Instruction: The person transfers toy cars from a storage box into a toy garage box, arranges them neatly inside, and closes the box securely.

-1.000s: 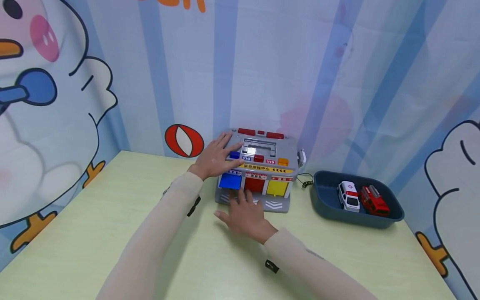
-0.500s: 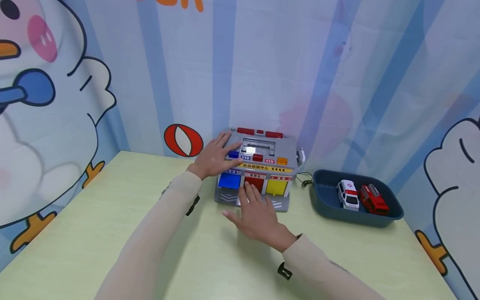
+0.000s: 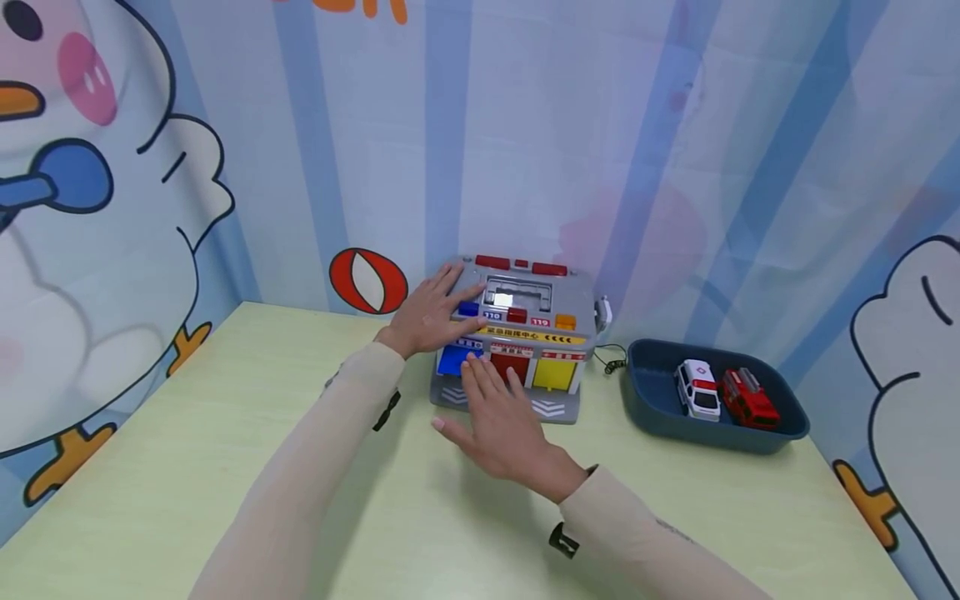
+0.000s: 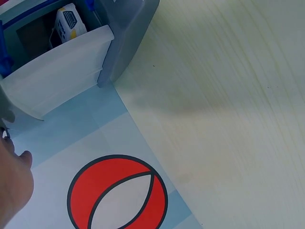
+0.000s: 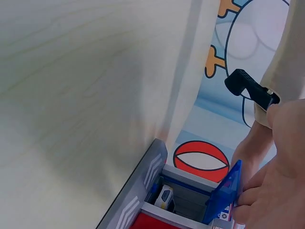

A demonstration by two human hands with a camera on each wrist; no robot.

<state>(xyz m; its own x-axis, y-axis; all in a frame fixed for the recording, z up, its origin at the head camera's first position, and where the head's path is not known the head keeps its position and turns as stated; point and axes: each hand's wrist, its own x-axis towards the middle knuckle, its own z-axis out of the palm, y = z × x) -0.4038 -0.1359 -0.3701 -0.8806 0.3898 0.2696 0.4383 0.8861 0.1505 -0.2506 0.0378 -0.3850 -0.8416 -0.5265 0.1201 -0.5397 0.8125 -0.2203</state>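
A grey toy garage (image 3: pixel 576 293) with blue, red and yellow doors stands at the back of the table. My left hand (image 3: pixel 426 315) rests spread on the left side of its roof. My right hand (image 3: pixel 498 421) reaches to the front, fingers extended, fingertips at the blue door (image 3: pixel 452 360). In the right wrist view that blue door (image 5: pixel 226 193) is tilted outward, beside my right hand (image 5: pixel 281 186). Behind it, a small white toy car (image 5: pixel 164 196) sits in the bay. The left wrist view shows this car (image 4: pixel 70 23) through the garage's side.
To the right, a dark blue tray (image 3: pixel 645 412) holds a white toy ambulance (image 3: pixel 697 390) and a red toy fire truck (image 3: pixel 748 400). A white handset (image 3: pixel 603 315) with a coiled black cord hangs at the garage's right side. A printed curtain (image 3: pixel 517 150) stands behind.
My right hand has drawn back from low in the blue doorway, passed rightward before the red door, then returned up and left to the blue door. My left hand has stayed put.
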